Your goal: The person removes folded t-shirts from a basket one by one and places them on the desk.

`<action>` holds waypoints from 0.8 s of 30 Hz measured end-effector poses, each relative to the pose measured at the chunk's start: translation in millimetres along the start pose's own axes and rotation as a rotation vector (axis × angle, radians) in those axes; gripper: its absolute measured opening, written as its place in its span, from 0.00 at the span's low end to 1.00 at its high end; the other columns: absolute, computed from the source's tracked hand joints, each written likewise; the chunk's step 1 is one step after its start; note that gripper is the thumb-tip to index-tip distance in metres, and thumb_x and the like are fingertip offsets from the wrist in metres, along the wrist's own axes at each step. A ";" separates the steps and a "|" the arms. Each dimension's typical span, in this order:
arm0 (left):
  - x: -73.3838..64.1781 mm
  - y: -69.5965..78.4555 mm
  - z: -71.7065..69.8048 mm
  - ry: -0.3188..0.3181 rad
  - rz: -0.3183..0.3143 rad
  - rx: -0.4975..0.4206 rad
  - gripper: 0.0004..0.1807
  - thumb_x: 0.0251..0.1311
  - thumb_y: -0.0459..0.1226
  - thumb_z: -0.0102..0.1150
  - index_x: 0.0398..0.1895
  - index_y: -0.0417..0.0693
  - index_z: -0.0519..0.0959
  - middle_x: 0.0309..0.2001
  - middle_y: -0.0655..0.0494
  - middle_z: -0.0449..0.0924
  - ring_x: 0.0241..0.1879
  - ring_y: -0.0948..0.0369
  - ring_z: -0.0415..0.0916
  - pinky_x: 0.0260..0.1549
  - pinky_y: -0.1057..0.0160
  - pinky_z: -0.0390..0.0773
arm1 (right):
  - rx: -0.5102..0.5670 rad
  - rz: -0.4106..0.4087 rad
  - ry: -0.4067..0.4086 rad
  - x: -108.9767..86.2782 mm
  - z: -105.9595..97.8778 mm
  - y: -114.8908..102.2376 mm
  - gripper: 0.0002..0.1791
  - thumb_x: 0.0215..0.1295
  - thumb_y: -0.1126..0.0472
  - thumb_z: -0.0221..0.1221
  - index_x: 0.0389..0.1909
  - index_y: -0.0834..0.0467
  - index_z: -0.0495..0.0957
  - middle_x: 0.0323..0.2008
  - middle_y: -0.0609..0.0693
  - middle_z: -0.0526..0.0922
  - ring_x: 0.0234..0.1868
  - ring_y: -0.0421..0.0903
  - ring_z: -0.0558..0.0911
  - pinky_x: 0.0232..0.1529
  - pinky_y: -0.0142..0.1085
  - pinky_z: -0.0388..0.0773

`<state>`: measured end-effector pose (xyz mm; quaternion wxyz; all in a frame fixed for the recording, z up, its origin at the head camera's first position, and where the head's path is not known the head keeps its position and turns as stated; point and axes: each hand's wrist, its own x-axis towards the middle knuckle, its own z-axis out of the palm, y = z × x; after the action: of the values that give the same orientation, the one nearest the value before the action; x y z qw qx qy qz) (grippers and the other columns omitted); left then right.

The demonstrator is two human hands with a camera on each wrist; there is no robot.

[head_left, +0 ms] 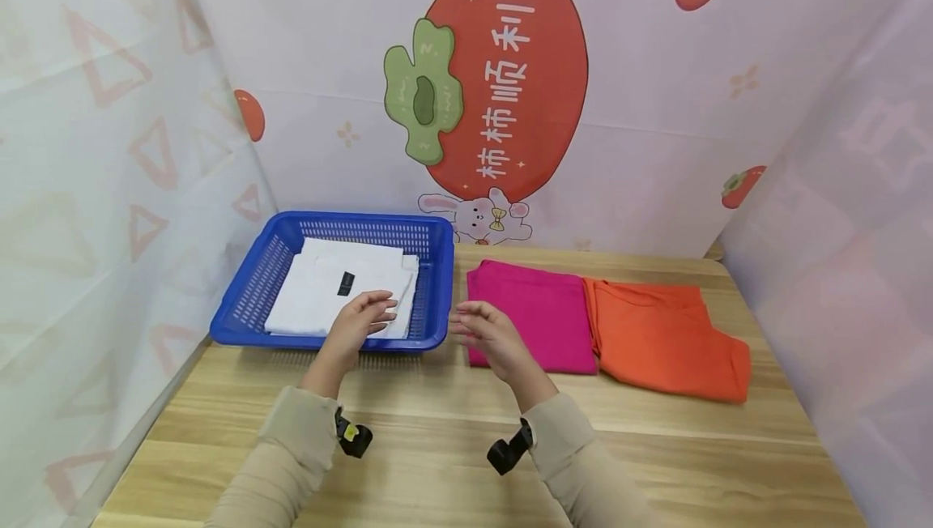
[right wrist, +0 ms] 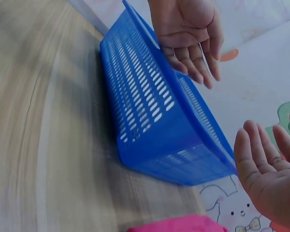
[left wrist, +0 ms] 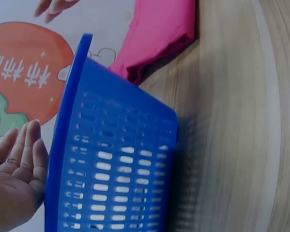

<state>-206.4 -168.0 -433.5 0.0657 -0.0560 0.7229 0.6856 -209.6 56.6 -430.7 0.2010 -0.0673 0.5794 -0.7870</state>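
Wood-grain table (head_left: 426,471), fruit-print sheet (head_left: 641,188) behind. White folded cloth (head_left: 302,297) lies flat inside the blue basket (head_left: 441,269), dark label (head_left: 346,283) up, layers slightly offset. To handle it well, I'd go flat-handed: support both sides from underneath, keep layers aligned, keep knuckles and fabric clear of the basket rim. Grip status: both hands empty, fingers relaxed, palms roughly facing. Left hand (head_left: 357,324) is over the basket's near side, white cloth below and beyond its fingers; contact not confirmable. Right hand (head_left: 496,338) is just off the basket's right edge, so the white cloth sits to its left, across the rim. Further right: folded magenta cloth (head_left: 539,309), then orange cloth (head_left: 663,334) touching it, both on the table.
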 end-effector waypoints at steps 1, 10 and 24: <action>1.5 -0.1 -3.1 0.004 0.002 0.007 0.19 0.63 0.35 0.39 0.54 0.32 0.62 0.52 0.36 0.65 0.45 0.52 0.70 0.49 0.50 0.63 | 0.015 -0.006 -0.011 2.9 2.8 -0.6 0.19 0.60 0.67 0.46 0.50 0.74 0.60 0.43 0.63 0.72 0.39 0.49 0.76 0.48 0.48 0.66; 21.7 -4.3 -31.6 0.073 -0.036 0.071 0.22 0.63 0.37 0.39 0.56 0.32 0.59 0.54 0.37 0.64 0.47 0.50 0.68 0.49 0.54 0.64 | 0.129 0.012 -0.063 30.1 19.3 -0.8 0.17 0.61 0.69 0.46 0.49 0.72 0.62 0.37 0.55 0.76 0.36 0.46 0.77 0.45 0.43 0.70; 52.3 -16.8 -70.5 0.221 -0.106 0.258 0.22 0.61 0.36 0.36 0.55 0.31 0.61 0.54 0.34 0.62 0.51 0.46 0.63 0.47 0.50 0.64 | 0.115 0.084 -0.028 67.0 44.7 7.0 0.15 0.61 0.70 0.45 0.49 0.71 0.62 0.48 0.67 0.68 0.41 0.49 0.74 0.50 0.44 0.66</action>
<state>-256.3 -238.9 -455.4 0.0286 -0.1599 0.8036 0.5726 -253.8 -11.1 -431.5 0.2454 -0.0420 0.5329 -0.8087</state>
